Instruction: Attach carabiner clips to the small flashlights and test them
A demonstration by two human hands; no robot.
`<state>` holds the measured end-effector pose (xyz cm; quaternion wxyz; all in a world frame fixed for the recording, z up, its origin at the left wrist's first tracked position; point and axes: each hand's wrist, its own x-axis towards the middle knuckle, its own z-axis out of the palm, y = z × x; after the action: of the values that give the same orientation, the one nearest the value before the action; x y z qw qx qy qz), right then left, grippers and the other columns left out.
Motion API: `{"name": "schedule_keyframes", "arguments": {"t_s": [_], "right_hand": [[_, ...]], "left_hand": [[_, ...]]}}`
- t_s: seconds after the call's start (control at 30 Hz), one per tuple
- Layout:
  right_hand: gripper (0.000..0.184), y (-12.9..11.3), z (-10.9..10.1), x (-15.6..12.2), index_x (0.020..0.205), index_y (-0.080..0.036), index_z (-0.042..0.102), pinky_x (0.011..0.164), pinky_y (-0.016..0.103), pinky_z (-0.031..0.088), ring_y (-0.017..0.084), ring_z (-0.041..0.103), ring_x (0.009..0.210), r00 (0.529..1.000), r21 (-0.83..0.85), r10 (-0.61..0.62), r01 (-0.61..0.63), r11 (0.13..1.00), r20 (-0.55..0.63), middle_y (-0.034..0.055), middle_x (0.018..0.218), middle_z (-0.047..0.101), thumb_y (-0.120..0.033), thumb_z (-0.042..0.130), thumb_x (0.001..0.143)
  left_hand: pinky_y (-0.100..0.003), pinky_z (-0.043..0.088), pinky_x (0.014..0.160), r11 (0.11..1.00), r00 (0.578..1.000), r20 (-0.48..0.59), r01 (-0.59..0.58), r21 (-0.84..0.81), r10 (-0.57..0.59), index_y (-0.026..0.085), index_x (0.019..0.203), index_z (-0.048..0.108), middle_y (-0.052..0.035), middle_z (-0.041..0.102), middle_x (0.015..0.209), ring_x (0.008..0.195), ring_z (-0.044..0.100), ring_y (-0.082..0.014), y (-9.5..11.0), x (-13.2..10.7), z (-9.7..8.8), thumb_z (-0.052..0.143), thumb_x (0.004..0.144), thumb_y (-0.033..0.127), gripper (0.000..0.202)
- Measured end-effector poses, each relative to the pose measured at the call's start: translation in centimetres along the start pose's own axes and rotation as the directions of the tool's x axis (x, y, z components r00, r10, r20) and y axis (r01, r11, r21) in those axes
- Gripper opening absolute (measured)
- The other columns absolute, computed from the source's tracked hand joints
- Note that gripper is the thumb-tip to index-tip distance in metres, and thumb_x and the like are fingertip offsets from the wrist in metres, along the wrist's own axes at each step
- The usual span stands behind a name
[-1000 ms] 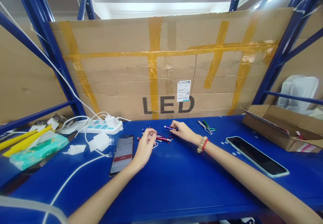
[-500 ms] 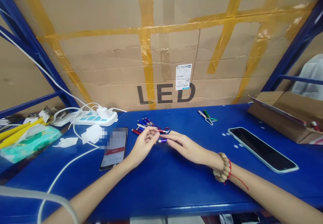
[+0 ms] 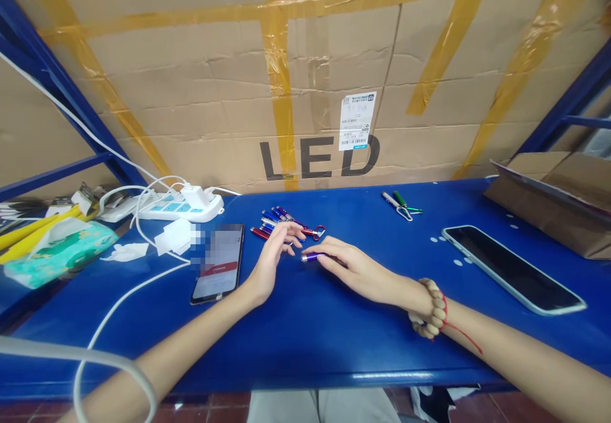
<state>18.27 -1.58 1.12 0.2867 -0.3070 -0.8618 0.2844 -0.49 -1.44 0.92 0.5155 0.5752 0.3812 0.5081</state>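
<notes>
My right hand (image 3: 360, 267) has its thumb and fingers closed on a small purple mini flashlight (image 3: 310, 257), whose silver end sticks out to the left just above the table. The rest of its body is hidden under the fingers. My left hand (image 3: 272, 261) is held open, fingers apart and slightly curled, with a small gap between it and the purple flashlight. Behind the left fingers lies a bunch of similar mini flashlights (image 3: 270, 214) in blue, red, white and purple, partly covered by that hand. A red carabiner clip (image 3: 319, 232) lies beside the bunch.
Silver (image 3: 392, 200) and green (image 3: 400, 199) flashlights with clips lie at the back. A phone (image 3: 222, 264) rests left, another phone (image 3: 513, 269) right. A power strip (image 3: 210, 210) with white cables, a tissue pack (image 3: 62, 254) and an open carton (image 3: 544, 210) flank the blue table (image 3: 305, 340).
My left hand has opened and drawn away from my right, leaving a gap between them. My right hand keeps hold of the purple flashlight. The camera view has tilted down.
</notes>
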Motion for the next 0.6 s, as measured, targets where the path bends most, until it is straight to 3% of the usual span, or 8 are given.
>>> {"name": "schedule_keyframes", "arguments": {"t_s": [0.27, 0.5, 0.6], "right_hand": [[0.026, -0.04, 0.32, 0.11, 0.112, -0.021, 0.062, 0.098, 0.035, 0.042, 0.018, 0.054, 0.109, 0.999, -0.029, -0.019, 0.018, 0.999, -0.042, 0.0054, 0.112, 0.062, -0.022, 0.044, 0.094], [0.034, 0.16, 0.45, 0.02, 0.126, -0.021, 0.052, 0.102, 0.034, 0.04, 0.016, 0.049, 0.115, 1.0, -0.024, -0.02, 0.02, 1.0, -0.009, 0.0064, 0.123, 0.055, -0.021, 0.038, 0.096], [0.032, 0.4, 0.54, 0.03, 0.123, -0.02, 0.054, 0.1, 0.035, 0.041, 0.016, 0.051, 0.112, 0.999, -0.024, -0.028, 0.027, 0.999, -0.03, 0.007, 0.119, 0.057, -0.02, 0.036, 0.096]], "left_hand": [[-0.026, 0.039, 0.065, 0.998, 1.0, -0.024, 0.01, -0.059, -0.011, 0.017, 0.09, 0.057, -0.0051, 0.057, 0.087, 0.078, 0.053, -0.0163, -0.2, 0.05, 0.15, 0.036, 0.089, 0.038, 0.03], [-0.025, 0.039, 0.065, 0.997, 0.999, -0.04, 0.005, -0.074, -0.008, 0.018, 0.091, 0.057, -0.0048, 0.058, 0.088, 0.078, 0.054, -0.0153, 0.01, 0.14, 0.04, 0.035, 0.09, 0.036, 0.029], [-0.025, 0.039, 0.064, 0.997, 0.998, -0.053, 0.016, -0.082, -0.02, 0.017, 0.09, 0.058, -0.0048, 0.059, 0.087, 0.076, 0.054, -0.0152, 0.06, 0.19, 0.05, 0.036, 0.09, 0.036, 0.028]]}}
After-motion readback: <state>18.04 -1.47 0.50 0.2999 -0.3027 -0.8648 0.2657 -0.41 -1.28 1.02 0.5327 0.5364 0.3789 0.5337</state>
